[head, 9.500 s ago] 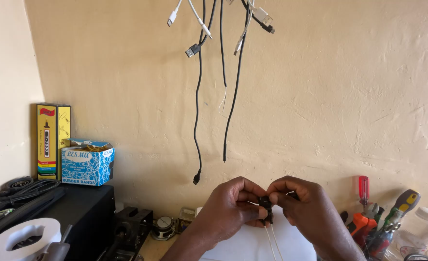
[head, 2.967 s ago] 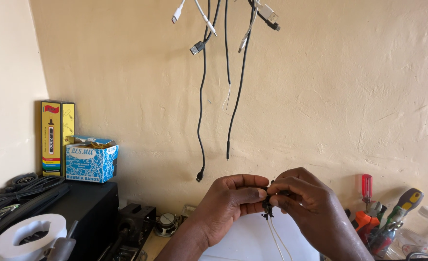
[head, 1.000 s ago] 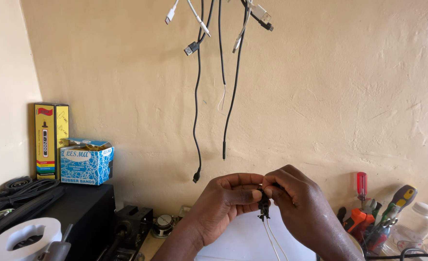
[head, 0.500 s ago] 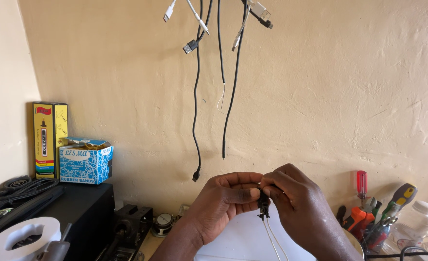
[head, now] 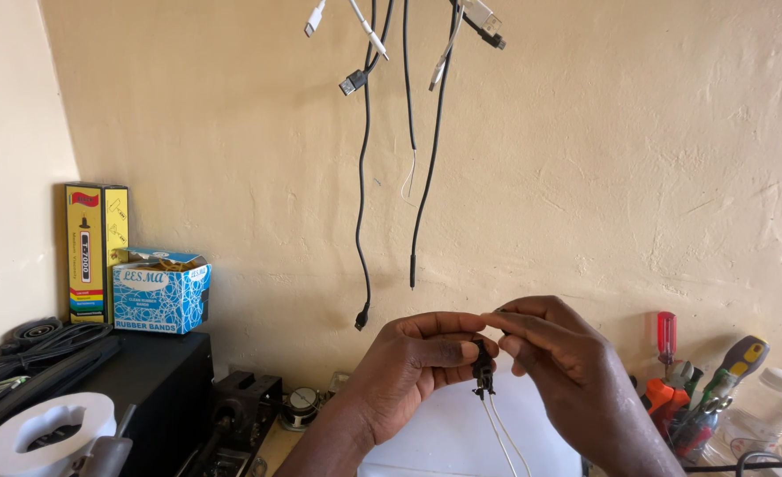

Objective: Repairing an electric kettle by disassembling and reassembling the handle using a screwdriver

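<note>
My left hand [head: 413, 367] and my right hand [head: 559, 362] meet in front of me, fingertips pinched together on a small black connector piece [head: 482, 371]. Two thin white wires [head: 501, 433] hang down from that piece toward a white sheet [head: 461, 433] lying below. Both hands grip the connector from opposite sides, the left thumb and forefinger on its left, the right fingers on its top and right.
Several black and white cables [head: 364, 177] hang down the beige wall. A blue box [head: 159, 290] and a tall yellow box [head: 95, 252] stand on a black unit [head: 157, 380] at left, near a white tape roll [head: 42, 433]. Screwdrivers [head: 700, 389] and a clear bottle [head: 762, 411] stand at right.
My hands stay pinched on the small connector throughout, shifting only slightly. The view has drifted a little between frames.
</note>
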